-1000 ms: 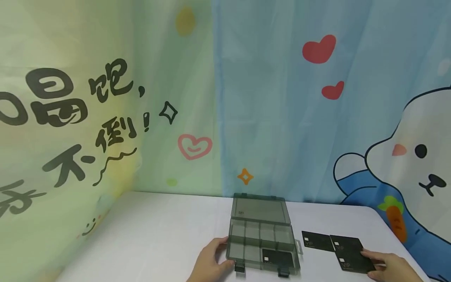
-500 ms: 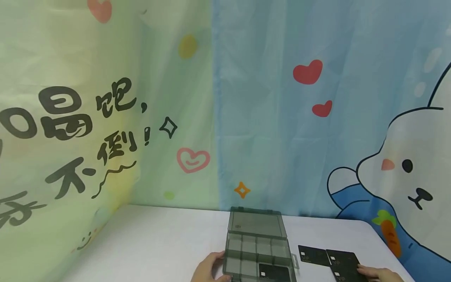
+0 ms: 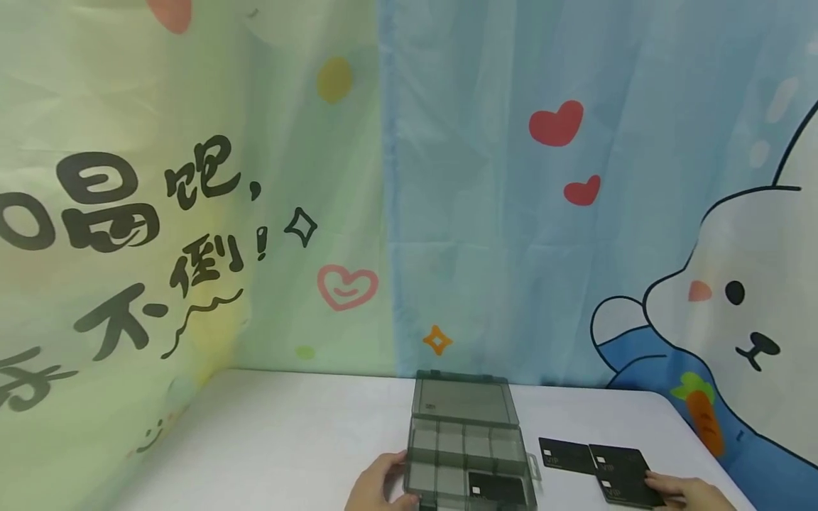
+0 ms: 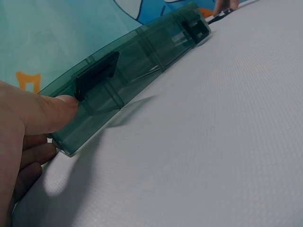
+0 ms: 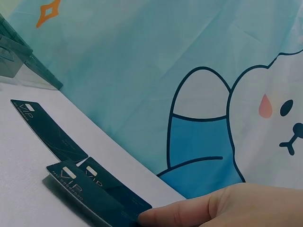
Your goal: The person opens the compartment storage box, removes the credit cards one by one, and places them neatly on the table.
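A translucent dark green divided plastic box (image 3: 422, 465) lies with its lid raised open behind it. My left hand (image 3: 375, 488) grips its front left corner; in the left wrist view the thumb (image 4: 61, 111) presses the front wall beside a black latch (image 4: 97, 75), with the other fingers round the side. One black card (image 3: 495, 487) sits in a front compartment. To the right, my right hand (image 3: 690, 492) pinches the right end of a black VIP card (image 5: 87, 194). That card's left end is tilted up over its shadow. It overlaps a second VIP card (image 5: 118, 187).
Another black VIP card (image 3: 565, 455) lies on the white table (image 3: 307, 433), between the box and the overlapping pair. Behind the table hangs a printed curtain (image 3: 473, 213) with hearts, lettering and a white cartoon animal.
The head view has tilted, so the box, cards and hands appear lower than a second ago. Both hands keep their places at the box corner and the card.
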`<act>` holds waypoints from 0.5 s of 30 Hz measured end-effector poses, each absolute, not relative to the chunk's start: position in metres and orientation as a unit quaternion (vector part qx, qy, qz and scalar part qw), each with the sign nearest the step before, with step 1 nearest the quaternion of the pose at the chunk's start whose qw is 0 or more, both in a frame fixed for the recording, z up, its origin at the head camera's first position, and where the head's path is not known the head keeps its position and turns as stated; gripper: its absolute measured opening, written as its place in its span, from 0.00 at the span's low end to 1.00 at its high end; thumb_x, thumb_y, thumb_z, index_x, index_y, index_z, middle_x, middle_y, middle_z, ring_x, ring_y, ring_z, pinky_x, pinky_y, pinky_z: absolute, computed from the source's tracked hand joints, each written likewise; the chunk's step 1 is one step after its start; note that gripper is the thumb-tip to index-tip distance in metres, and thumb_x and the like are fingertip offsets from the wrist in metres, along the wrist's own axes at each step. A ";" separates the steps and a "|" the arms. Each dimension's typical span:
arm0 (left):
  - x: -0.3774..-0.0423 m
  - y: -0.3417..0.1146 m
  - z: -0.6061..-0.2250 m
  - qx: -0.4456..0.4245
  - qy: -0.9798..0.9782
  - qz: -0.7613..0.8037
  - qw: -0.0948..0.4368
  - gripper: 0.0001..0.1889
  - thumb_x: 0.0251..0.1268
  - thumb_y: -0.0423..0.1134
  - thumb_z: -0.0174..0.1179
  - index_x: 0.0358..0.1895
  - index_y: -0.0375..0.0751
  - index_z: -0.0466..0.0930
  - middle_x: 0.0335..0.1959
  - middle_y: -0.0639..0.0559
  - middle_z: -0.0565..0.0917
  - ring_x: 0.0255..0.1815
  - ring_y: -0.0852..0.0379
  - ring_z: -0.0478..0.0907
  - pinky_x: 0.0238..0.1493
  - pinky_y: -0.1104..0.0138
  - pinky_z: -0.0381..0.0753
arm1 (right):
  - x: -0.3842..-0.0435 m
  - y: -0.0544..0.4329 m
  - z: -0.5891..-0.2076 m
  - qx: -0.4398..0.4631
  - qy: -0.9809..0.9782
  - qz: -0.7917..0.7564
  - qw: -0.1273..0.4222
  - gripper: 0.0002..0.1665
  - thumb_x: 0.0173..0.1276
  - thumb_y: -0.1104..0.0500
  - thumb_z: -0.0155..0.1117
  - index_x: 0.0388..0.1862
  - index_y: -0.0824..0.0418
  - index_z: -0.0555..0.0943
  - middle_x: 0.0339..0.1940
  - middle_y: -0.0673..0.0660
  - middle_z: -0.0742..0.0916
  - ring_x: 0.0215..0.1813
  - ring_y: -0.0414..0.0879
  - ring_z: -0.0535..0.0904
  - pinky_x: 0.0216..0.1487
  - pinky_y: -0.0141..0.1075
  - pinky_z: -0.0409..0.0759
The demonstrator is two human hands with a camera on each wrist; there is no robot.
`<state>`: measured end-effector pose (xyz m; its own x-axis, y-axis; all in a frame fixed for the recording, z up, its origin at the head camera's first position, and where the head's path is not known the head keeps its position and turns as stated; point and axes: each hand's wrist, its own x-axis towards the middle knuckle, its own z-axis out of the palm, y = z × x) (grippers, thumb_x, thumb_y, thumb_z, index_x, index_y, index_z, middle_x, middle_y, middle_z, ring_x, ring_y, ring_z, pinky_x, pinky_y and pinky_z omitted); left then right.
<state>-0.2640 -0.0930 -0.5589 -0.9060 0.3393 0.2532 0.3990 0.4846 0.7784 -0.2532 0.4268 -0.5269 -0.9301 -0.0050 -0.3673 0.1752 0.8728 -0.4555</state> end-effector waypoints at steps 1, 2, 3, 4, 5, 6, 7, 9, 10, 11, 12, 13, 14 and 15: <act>-0.263 -0.093 -0.559 -0.212 -0.863 -0.458 0.034 0.33 0.52 0.49 0.67 0.61 0.39 0.71 0.51 0.51 0.82 0.51 0.60 0.79 0.56 0.61 0.80 | -0.253 0.426 -0.527 0.042 0.954 -0.239 0.177 0.43 0.48 0.47 0.73 0.57 0.74 0.75 0.59 0.72 0.78 0.54 0.65 0.79 0.48 0.48 0.83; -0.263 -0.093 -0.558 -0.212 -0.863 -0.456 0.037 0.33 0.53 0.49 0.67 0.61 0.39 0.71 0.51 0.51 0.82 0.51 0.59 0.79 0.56 0.60 0.80 | -0.253 0.424 -0.527 0.045 0.954 -0.241 0.173 0.42 0.48 0.47 0.73 0.57 0.74 0.75 0.59 0.72 0.78 0.54 0.66 0.78 0.48 0.47 0.84; -0.262 -0.093 -0.557 -0.210 -0.866 -0.453 0.040 0.32 0.53 0.49 0.66 0.61 0.40 0.71 0.52 0.52 0.82 0.52 0.58 0.79 0.57 0.59 0.79 | -0.253 0.423 -0.526 0.049 0.953 -0.246 0.170 0.41 0.49 0.49 0.72 0.56 0.75 0.76 0.59 0.72 0.77 0.55 0.66 0.78 0.48 0.46 0.84; -0.262 -0.092 -0.556 -0.207 -0.867 -0.450 0.042 0.32 0.53 0.50 0.66 0.61 0.40 0.71 0.52 0.52 0.82 0.52 0.57 0.80 0.57 0.57 0.79 | -0.253 0.422 -0.525 0.053 0.952 -0.252 0.166 0.40 0.49 0.50 0.73 0.56 0.75 0.76 0.60 0.72 0.77 0.55 0.66 0.78 0.47 0.46 0.84; -0.262 -0.092 -0.555 -0.204 -0.870 -0.447 0.043 0.32 0.54 0.50 0.65 0.61 0.40 0.71 0.52 0.53 0.82 0.52 0.57 0.79 0.57 0.56 0.79 | -0.253 0.420 -0.524 0.059 0.950 -0.258 0.164 0.39 0.50 0.51 0.73 0.55 0.75 0.76 0.60 0.72 0.77 0.55 0.67 0.78 0.46 0.45 0.84; -0.262 -0.091 -0.554 -0.200 -0.873 -0.443 0.043 0.32 0.54 0.51 0.65 0.61 0.41 0.71 0.52 0.54 0.82 0.53 0.56 0.79 0.58 0.55 0.78 | -0.253 0.419 -0.523 0.063 0.949 -0.262 0.163 0.39 0.50 0.51 0.72 0.55 0.76 0.76 0.60 0.72 0.77 0.54 0.67 0.78 0.46 0.46 0.84; -0.261 -0.091 -0.553 -0.195 -0.876 -0.440 0.042 0.32 0.54 0.52 0.65 0.62 0.42 0.70 0.52 0.55 0.82 0.53 0.56 0.79 0.59 0.53 0.77 | -0.252 0.418 -0.522 0.068 0.948 -0.266 0.162 0.38 0.50 0.52 0.72 0.55 0.76 0.76 0.60 0.72 0.77 0.54 0.67 0.78 0.46 0.46 0.85; -0.261 -0.089 -0.552 -0.189 -0.880 -0.435 0.040 0.32 0.54 0.52 0.64 0.62 0.43 0.70 0.52 0.56 0.82 0.54 0.55 0.79 0.60 0.51 0.76 | -0.252 0.416 -0.521 0.073 0.948 -0.267 0.160 0.38 0.51 0.52 0.72 0.55 0.76 0.76 0.60 0.72 0.77 0.54 0.67 0.78 0.46 0.47 0.84; -0.261 -0.089 -0.551 -0.188 -0.880 -0.433 0.039 0.32 0.54 0.53 0.64 0.61 0.43 0.70 0.52 0.56 0.82 0.54 0.55 0.79 0.60 0.50 0.76 | -0.251 0.415 -0.520 0.072 0.949 -0.264 0.159 0.38 0.51 0.51 0.72 0.55 0.76 0.76 0.59 0.72 0.78 0.54 0.67 0.78 0.46 0.48 0.84; -0.260 -0.089 -0.551 -0.188 -0.881 -0.432 0.038 0.32 0.54 0.53 0.65 0.61 0.43 0.70 0.51 0.56 0.82 0.54 0.55 0.79 0.60 0.50 0.76 | -0.250 0.415 -0.520 0.071 0.950 -0.261 0.159 0.39 0.52 0.50 0.72 0.55 0.76 0.76 0.58 0.72 0.79 0.53 0.67 0.78 0.45 0.48 0.84; -0.260 -0.089 -0.551 -0.189 -0.881 -0.431 0.038 0.32 0.54 0.52 0.65 0.61 0.42 0.70 0.51 0.56 0.82 0.53 0.54 0.79 0.60 0.50 0.76 | -0.250 0.414 -0.520 0.071 0.951 -0.256 0.157 0.40 0.52 0.49 0.72 0.55 0.76 0.75 0.56 0.72 0.79 0.52 0.66 0.79 0.45 0.49 0.84; -0.259 -0.089 -0.551 -0.189 -0.881 -0.431 0.039 0.33 0.53 0.52 0.65 0.61 0.42 0.70 0.51 0.55 0.82 0.53 0.54 0.79 0.60 0.50 0.76 | -0.249 0.414 -0.519 0.072 0.954 -0.249 0.152 0.41 0.52 0.47 0.71 0.55 0.76 0.75 0.54 0.72 0.81 0.50 0.65 0.80 0.45 0.49 0.84; -0.259 -0.089 -0.550 -0.190 -0.882 -0.429 0.042 0.33 0.53 0.52 0.65 0.61 0.41 0.71 0.51 0.55 0.82 0.53 0.54 0.79 0.59 0.50 0.76 | -0.249 0.413 -0.519 0.072 0.957 -0.240 0.145 0.42 0.52 0.44 0.71 0.55 0.76 0.75 0.50 0.72 0.82 0.48 0.63 0.80 0.44 0.50 0.84; -0.258 -0.089 -0.550 -0.190 -0.882 -0.429 0.042 0.33 0.53 0.52 0.65 0.61 0.41 0.71 0.51 0.54 0.82 0.53 0.53 0.79 0.59 0.49 0.76 | -0.248 0.413 -0.519 0.074 0.961 -0.229 0.137 0.44 0.52 0.42 0.70 0.55 0.77 0.75 0.48 0.71 0.82 0.46 0.62 0.81 0.44 0.51 0.83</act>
<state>-0.2585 -0.0888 -0.5504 -0.9243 0.2984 0.2378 0.3713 0.5600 0.7407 -0.2481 0.4125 -0.5188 -0.9516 0.0795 -0.2968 0.2048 0.8842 -0.4199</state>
